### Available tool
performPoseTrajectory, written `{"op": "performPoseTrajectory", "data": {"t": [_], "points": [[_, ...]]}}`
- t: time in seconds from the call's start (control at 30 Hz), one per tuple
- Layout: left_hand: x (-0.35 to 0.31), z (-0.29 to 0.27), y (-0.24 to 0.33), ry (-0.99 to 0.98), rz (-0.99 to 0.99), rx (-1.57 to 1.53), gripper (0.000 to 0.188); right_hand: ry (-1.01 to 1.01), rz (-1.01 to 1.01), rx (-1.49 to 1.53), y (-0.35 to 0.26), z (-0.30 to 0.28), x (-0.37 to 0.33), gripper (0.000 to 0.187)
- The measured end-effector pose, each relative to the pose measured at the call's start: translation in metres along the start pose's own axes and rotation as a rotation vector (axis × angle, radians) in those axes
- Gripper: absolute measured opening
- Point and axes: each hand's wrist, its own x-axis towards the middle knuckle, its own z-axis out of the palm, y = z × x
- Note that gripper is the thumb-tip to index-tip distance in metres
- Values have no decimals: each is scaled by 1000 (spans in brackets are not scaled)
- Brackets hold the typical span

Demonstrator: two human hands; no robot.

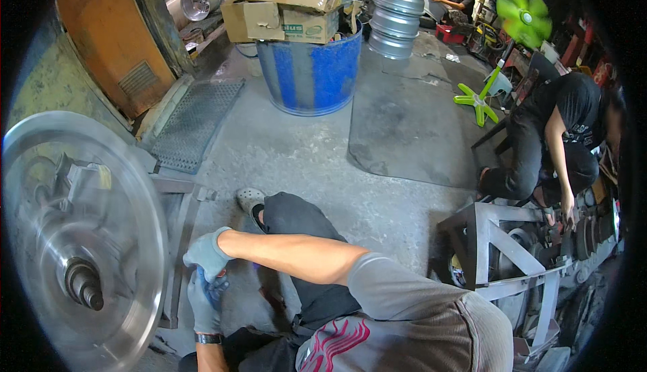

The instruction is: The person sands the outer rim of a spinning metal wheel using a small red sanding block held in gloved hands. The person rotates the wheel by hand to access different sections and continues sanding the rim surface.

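Note:
My right hand point(207, 252), in a grey work glove, reaches across to the left, its fingers curled down. Just below it, my left hand point(203, 304) wears a matching glove, with a dark watch band at the wrist. The two hands meet beside a metal stand point(176, 237). A bit of blue and a speck of red show between them; whether that is glove coating or a held thing is hidden. Close on the left, a large silver wheel rim point(145, 237), blurred as if spinning, sits on a threaded shaft point(86, 284). Both hands are apart from it.
A blue tub point(310, 75) with cardboard boxes point(290, 15) stands ahead, next to stacked rims point(397, 15). A black mat point(404, 129) covers part of the floor. At right, a person point(559, 129) sits by a metal frame point(485, 237), near a green fan point(522, 16).

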Motion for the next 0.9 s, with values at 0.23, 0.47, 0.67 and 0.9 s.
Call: {"op": "performPoseTrajectory", "data": {"t": [0.23, 0.47, 0.67, 0.9], "points": [[2, 9, 14, -110, 147, -90, 29, -29, -70, 33, 19, -10, 9, 55], [-9, -7, 16, -131, 267, 234, 24, -340, -21, 412, 47, -24, 6, 58], [-23, -14, 14, -27, 272, 402, 24, -297, 135, 35, 89, -17, 45, 62], [-9, -34, -42, 25, 210, 880, 30, 438, 409, -42, 198, -2, 56, 37]]}}
